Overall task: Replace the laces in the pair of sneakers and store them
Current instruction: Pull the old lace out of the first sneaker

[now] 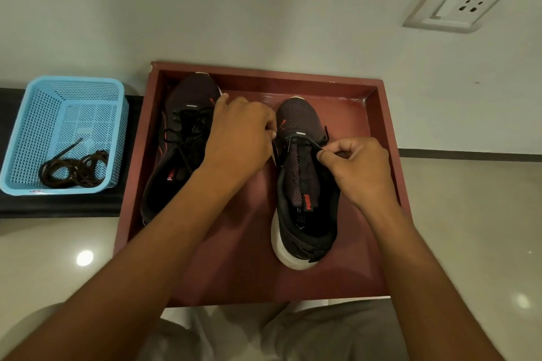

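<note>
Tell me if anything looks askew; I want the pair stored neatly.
The left dark sneaker lies tilted against the red wooden tray's left wall, laces loose. The right dark sneaker sits upright. Nothing looks damaged.

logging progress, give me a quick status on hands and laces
Both hands pinching the black lace: left hand, right hand. Right sneaker laced only at the toe eyelets; left sneaker laced. Brown laces in blue basket. Nothing in the way.
</note>
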Motion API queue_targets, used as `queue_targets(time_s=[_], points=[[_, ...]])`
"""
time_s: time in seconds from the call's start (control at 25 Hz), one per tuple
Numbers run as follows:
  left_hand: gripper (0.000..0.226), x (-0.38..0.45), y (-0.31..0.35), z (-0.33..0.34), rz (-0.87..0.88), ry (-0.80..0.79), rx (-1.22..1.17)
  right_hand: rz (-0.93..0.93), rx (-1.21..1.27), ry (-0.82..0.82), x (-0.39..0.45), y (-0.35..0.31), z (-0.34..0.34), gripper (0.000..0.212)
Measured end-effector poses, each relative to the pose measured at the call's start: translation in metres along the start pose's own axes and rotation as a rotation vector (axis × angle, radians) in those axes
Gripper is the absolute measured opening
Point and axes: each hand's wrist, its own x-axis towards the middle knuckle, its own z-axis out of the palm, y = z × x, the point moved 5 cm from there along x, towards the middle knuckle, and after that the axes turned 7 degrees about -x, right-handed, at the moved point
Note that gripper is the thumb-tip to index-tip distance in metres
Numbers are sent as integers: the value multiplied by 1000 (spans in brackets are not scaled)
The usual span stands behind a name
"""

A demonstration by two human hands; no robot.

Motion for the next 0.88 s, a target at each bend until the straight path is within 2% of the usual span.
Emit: queue_targets(time_s=[0.24,0.32,0.36,0.44,0.48,0.6,0.76,0.88], points=[[4,9,-33,-42,-116,151,63,2,-8,0,-1,-3,-1,20],[9,10,-33,-47,-132,120,91,1,-4,-5,-2,-5,-1,21],[20,9,-27,-45,-124,83,121,1,-3,-7,-2,-5,-1,20],[39,5,-6,-34,-44,-2,158,6,-7,-6,-3,-6,-2,18],[39,2,5,-24,1,-45,165,10,-9,-5,-3,-6,-2,18],[21,-9,24,8,40,-131,215,4,-9,-2,-3,-7,-2,21],[7,-11,19,16,23,-61,180,3,-19,-2,-3,-8,-2,23],[5,-8,15,8,16,-16,145,7,-32,2,-3,-8,-1,23]])
